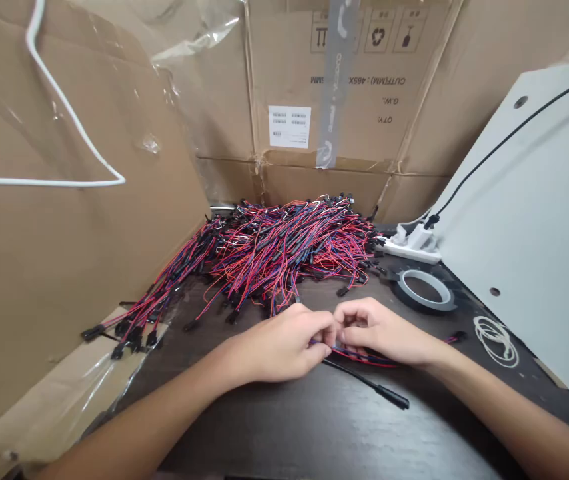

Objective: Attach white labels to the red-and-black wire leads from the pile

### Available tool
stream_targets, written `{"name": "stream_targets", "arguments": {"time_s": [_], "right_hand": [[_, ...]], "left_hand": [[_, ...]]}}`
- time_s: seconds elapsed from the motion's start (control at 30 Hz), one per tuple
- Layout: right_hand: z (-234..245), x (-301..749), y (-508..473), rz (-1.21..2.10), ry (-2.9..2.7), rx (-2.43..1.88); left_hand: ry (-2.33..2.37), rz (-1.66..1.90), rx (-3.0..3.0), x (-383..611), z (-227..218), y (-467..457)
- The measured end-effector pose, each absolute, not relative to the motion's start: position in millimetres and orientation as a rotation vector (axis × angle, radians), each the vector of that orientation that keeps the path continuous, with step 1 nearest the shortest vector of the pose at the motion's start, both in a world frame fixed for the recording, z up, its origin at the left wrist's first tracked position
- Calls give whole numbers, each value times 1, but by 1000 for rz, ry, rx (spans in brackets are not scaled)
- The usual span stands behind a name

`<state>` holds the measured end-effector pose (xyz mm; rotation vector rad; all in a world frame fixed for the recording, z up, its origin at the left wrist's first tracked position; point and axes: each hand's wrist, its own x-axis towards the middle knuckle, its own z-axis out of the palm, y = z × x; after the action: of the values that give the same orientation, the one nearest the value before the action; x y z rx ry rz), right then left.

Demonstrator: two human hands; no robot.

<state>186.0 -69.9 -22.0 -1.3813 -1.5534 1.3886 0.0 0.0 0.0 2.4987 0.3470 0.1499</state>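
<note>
Two bare forearms, no sleeves, watch or rings visible; left hand (284,343) and right hand (382,331) ungloved.

left hand (284,343) pinching, right hand (382,332) too (fingertips meeting)

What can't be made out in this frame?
- Head view: how the left hand and right hand pinch the red and blue wire bundle; the fingers cover it.
- White label on the cardboard box: print too small.
- White cable: cut off at the top and left edges.
</note>
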Motion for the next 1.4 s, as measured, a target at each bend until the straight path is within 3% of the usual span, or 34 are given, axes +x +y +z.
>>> {"name": "stream_targets", "arguments": {"time_s": [0.4,0.9,1.4], "right_hand": [[-20,186,-70,1382,-1533,-1364],[-19,188,-72,1643,-1016,-1123],[-18,194,-71,1519,-1093,-1142]], "left_hand": [[349,217,2485,-1,-3,3],[511,317,2472,-2,-3,7],[550,309,2389,1,-2,8]]}}
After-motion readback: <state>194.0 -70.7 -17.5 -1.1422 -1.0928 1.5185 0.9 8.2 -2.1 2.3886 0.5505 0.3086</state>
